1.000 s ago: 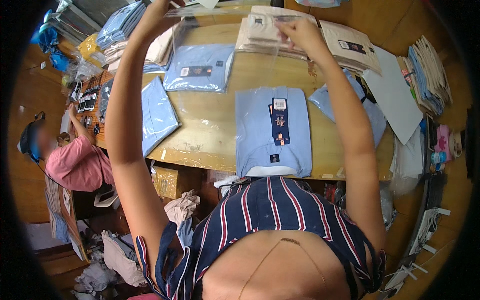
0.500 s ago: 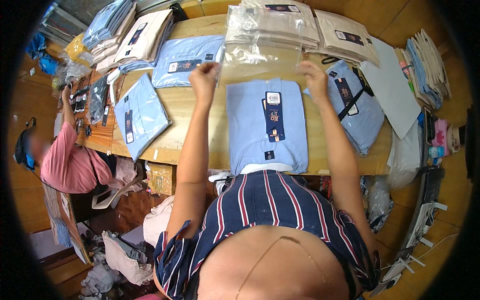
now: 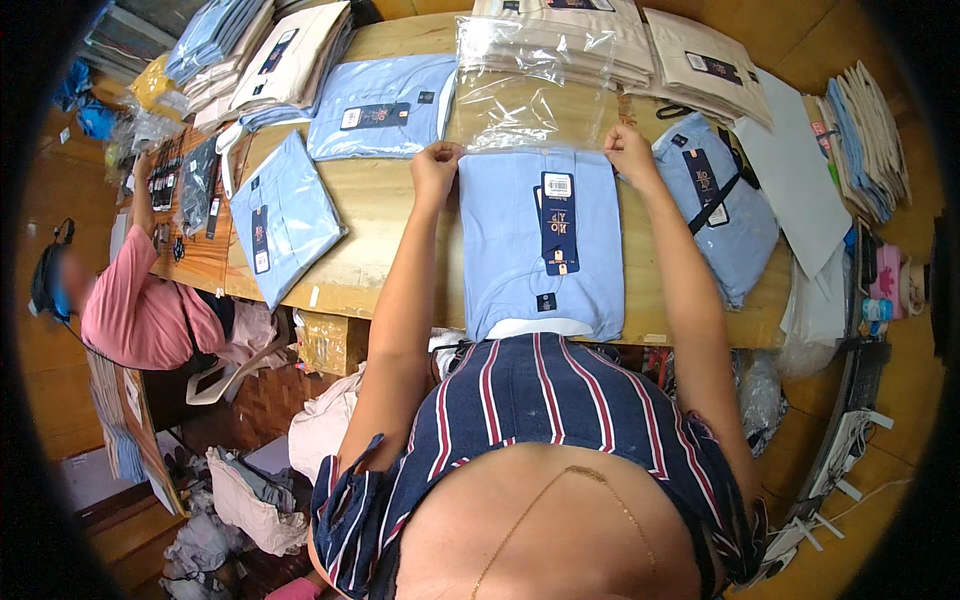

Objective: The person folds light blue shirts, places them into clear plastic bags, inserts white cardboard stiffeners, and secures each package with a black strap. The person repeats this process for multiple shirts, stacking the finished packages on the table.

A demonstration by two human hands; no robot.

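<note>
In front of me a folded light-blue shirt (image 3: 498,225) lies on the wooden table with dark hang tags (image 3: 560,225) on it. A clear plastic bag (image 3: 530,112) stretches away from its far edge, over the table and partly over a beige stack. My left hand (image 3: 435,172) pinches the bag's near left corner beside the shirt's far left corner. At the opposite corner, my right hand (image 3: 630,155) is closed on the bag's near right edge. Whether the shirt's far edge is inside the bag's mouth I cannot tell.
Bagged blue shirts lie left (image 3: 285,215) and right (image 3: 715,215), another (image 3: 380,105) at far left. Beige stacks (image 3: 705,65) line the back. White card sheets (image 3: 790,165) lie at right. A person in pink (image 3: 150,310) reaches over the table at left.
Both hands have lowered toward me and a little right, bringing the bag's near edge down to the shirt's far edge. The view has shifted slightly.
</note>
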